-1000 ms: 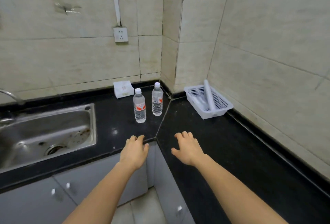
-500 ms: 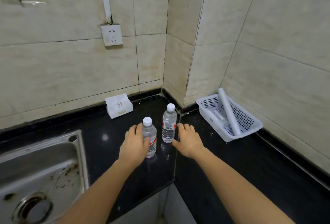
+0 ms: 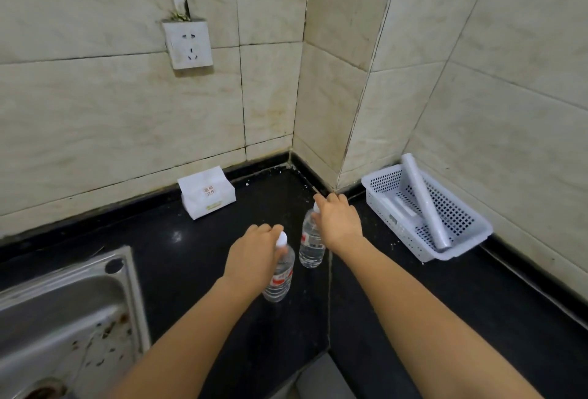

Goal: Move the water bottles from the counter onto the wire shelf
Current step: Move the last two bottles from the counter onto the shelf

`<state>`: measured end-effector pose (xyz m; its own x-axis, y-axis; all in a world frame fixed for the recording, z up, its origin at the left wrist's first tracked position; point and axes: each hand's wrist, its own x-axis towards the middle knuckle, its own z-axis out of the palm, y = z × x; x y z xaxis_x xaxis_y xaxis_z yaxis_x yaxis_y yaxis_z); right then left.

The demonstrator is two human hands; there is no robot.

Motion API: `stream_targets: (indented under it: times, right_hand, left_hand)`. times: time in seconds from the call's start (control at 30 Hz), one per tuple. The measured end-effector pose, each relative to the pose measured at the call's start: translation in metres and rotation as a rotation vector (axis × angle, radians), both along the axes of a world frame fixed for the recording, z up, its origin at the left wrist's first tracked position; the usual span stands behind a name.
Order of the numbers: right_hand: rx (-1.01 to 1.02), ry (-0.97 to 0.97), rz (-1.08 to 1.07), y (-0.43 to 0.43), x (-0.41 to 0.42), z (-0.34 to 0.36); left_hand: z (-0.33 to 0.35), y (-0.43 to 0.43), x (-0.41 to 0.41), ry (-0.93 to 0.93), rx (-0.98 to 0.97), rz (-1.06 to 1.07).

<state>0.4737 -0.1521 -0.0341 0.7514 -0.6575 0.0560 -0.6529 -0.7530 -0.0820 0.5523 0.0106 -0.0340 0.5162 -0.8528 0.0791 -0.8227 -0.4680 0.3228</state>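
At far left a steel sink (image 3: 63, 319) is set into the black surface (image 3: 445, 319); its basin holds only dark stains and specks, with the drain at the bottom edge of view. A white wall socket (image 3: 187, 44) sits on the tiles above, and a white tissue pack (image 3: 206, 191) stands against the wall at the back of the surface.

The left hand (image 3: 251, 255) has its grip curled round the neck of the left bottle (image 3: 280, 277), whose white cap shows just beside the knuckles. The bottle stands upright on the surface, clear, with a red and white label. Just beside it and slightly farther back stands the right bottle (image 3: 311, 246), also upright. The right hand (image 3: 339, 223) covers its top, the grip pinching the neck and cap.

At right, a white perforated basket (image 3: 461, 239) sits against the wall. A white roll (image 3: 423, 204) lies slanted in it, its far end resting over the rim, and a flatter white item lies on the basket floor.
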Motion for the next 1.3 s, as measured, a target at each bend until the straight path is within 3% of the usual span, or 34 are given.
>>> stream_targets:
  times: [0.27,0.4,0.53,0.67,0.97,1.3]
  right_hand:
    - [0.169,-0.334,0.025,0.051,-0.057,-0.025]
    - [0.191,-0.297,0.039,0.063,-0.090,-0.030]
    - [0.377,-0.406,-0.127,0.056,-0.130,-0.004]
    - [0.473,-0.350,-0.129,0.074,-0.202,0.013]
    - [0.450,-0.304,-0.333,0.142,-0.430,0.039]
    - [0.230,-0.490,-0.627,0.250,-0.706,0.076]
  left_hand:
    - [0.002,0.008,-0.011,0.066,-0.069,0.023]
    - [0.002,0.021,-0.030,0.106,-0.130,0.034]
    - [0.007,0.029,-0.057,0.105,-0.175,-0.019]
    - [0.016,0.034,-0.105,0.149,-0.198,-0.095]
    - [0.018,0.042,-0.292,0.306,-0.204,-0.381]
    - [0.057,0.065,-0.567,0.412,-0.326,-0.709]
